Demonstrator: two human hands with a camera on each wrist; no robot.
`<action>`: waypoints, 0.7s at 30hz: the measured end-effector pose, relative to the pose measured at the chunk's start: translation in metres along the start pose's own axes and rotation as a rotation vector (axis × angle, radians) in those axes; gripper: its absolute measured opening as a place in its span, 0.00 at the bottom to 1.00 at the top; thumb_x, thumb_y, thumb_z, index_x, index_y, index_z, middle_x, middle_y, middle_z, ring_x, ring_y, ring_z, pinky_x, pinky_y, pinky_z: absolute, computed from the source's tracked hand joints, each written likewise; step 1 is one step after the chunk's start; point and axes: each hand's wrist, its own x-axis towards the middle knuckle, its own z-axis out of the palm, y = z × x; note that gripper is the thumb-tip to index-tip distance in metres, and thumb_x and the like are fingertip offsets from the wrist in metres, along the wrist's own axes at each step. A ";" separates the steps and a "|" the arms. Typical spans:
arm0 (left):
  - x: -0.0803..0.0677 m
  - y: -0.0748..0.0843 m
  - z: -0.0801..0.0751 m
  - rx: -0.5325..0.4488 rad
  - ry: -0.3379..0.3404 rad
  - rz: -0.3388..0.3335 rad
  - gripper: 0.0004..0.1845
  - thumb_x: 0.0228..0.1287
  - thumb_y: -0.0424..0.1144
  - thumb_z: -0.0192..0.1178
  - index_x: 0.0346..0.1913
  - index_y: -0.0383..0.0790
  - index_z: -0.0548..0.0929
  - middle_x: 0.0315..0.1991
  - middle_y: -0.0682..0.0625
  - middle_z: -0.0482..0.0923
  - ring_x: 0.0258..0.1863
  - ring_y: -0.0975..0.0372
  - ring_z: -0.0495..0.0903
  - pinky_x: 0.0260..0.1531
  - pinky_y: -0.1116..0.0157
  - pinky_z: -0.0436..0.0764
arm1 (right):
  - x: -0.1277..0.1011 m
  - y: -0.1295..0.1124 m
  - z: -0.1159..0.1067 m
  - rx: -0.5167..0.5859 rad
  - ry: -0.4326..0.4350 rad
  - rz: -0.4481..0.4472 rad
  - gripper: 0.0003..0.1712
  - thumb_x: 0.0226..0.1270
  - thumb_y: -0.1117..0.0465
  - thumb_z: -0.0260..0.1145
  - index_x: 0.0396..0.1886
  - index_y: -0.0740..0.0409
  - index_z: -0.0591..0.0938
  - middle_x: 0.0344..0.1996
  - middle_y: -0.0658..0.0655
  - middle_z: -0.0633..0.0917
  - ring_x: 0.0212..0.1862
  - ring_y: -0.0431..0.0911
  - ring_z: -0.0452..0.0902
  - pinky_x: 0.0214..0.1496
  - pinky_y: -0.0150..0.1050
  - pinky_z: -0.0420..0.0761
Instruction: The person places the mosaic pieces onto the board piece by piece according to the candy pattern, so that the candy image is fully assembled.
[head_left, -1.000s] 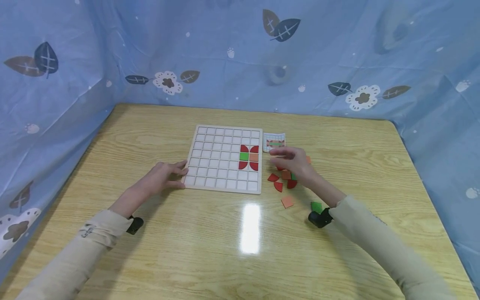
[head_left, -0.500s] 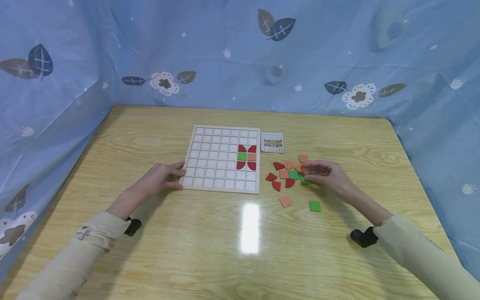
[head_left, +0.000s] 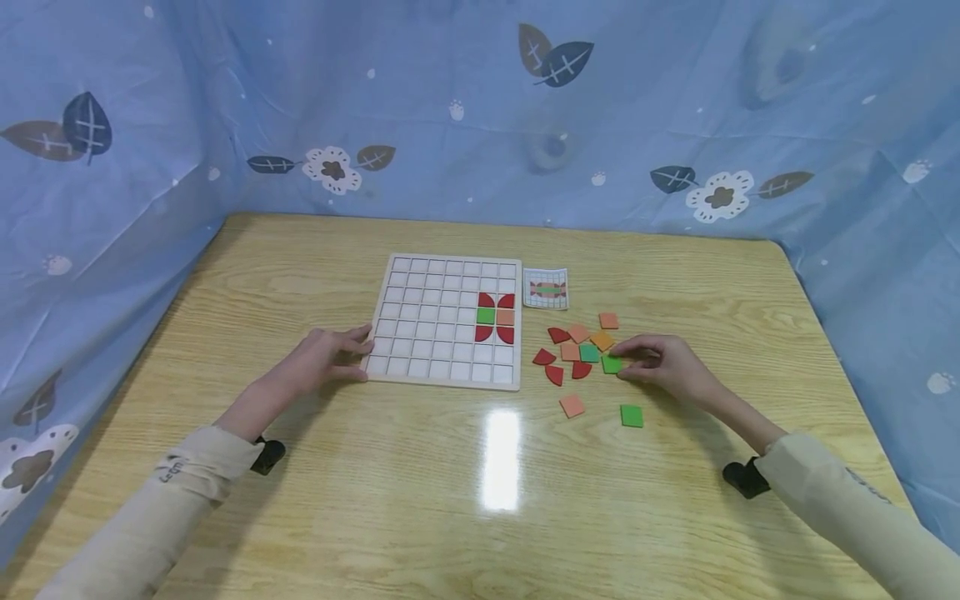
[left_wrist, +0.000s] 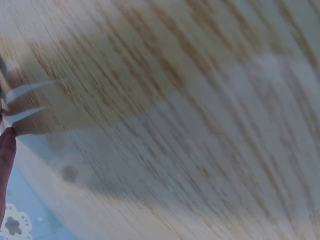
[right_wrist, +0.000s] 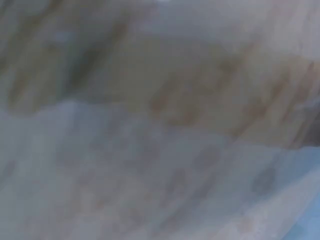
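A pale grid board (head_left: 427,329) lies on the table, holding several red quarter-circle tiles, a green square (head_left: 486,316) and an orange square (head_left: 506,317) near its right side. My left hand (head_left: 324,357) rests at its left edge, fingertips and thumb touching the rim; in the left wrist view only part of a finger (left_wrist: 6,155) shows at the far left. My right hand (head_left: 663,364) is at the loose tiles, pinching a green square tile (head_left: 611,364) between thumb and fingers. The right wrist view is blurred and shows neither hand nor tile.
Loose red quarter-circle tiles (head_left: 581,370) and orange squares (head_left: 572,406) lie right of the board, with another green square (head_left: 632,416) nearer me. A printed pattern card (head_left: 546,288) lies beside the board's upper right. A blue patterned cloth (head_left: 465,167) hangs behind the table.
My right hand has moved right and toward me from beside the board and card to the loose green tile, and its fingers have closed on that tile. My left hand has stayed put.
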 end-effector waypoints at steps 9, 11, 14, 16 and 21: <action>0.000 0.002 0.000 0.003 -0.007 -0.004 0.28 0.54 0.36 0.69 0.56 0.26 0.76 0.66 0.32 0.62 0.64 0.39 0.62 0.60 0.45 0.67 | -0.001 -0.003 -0.005 0.010 -0.053 -0.012 0.18 0.57 0.74 0.69 0.49 0.68 0.81 0.47 0.66 0.82 0.43 0.37 0.82 0.46 0.28 0.81; 0.000 0.002 -0.001 0.003 -0.008 -0.008 0.28 0.54 0.36 0.69 0.56 0.26 0.77 0.66 0.32 0.62 0.64 0.39 0.62 0.60 0.45 0.67 | -0.002 -0.002 -0.006 0.009 -0.057 -0.001 0.18 0.58 0.73 0.69 0.49 0.68 0.81 0.47 0.66 0.82 0.44 0.37 0.82 0.46 0.28 0.81; 0.000 0.002 -0.001 0.002 -0.009 -0.011 0.28 0.54 0.37 0.69 0.57 0.26 0.76 0.66 0.33 0.62 0.64 0.39 0.62 0.60 0.45 0.67 | -0.004 0.000 -0.006 0.016 -0.051 0.009 0.18 0.58 0.73 0.69 0.49 0.69 0.81 0.47 0.67 0.81 0.44 0.35 0.81 0.46 0.27 0.81; 0.001 0.000 -0.001 0.001 -0.008 -0.009 0.28 0.54 0.36 0.69 0.57 0.26 0.76 0.66 0.33 0.62 0.64 0.39 0.62 0.60 0.45 0.67 | -0.005 0.000 -0.006 0.029 -0.038 0.012 0.18 0.58 0.72 0.69 0.49 0.70 0.81 0.47 0.68 0.81 0.43 0.34 0.81 0.45 0.27 0.81; 0.001 -0.001 0.000 0.009 -0.002 -0.008 0.28 0.53 0.35 0.70 0.57 0.26 0.76 0.66 0.33 0.62 0.64 0.40 0.63 0.59 0.46 0.68 | -0.007 -0.004 -0.005 0.047 0.015 0.017 0.17 0.60 0.69 0.69 0.49 0.71 0.81 0.47 0.69 0.82 0.42 0.32 0.81 0.43 0.26 0.81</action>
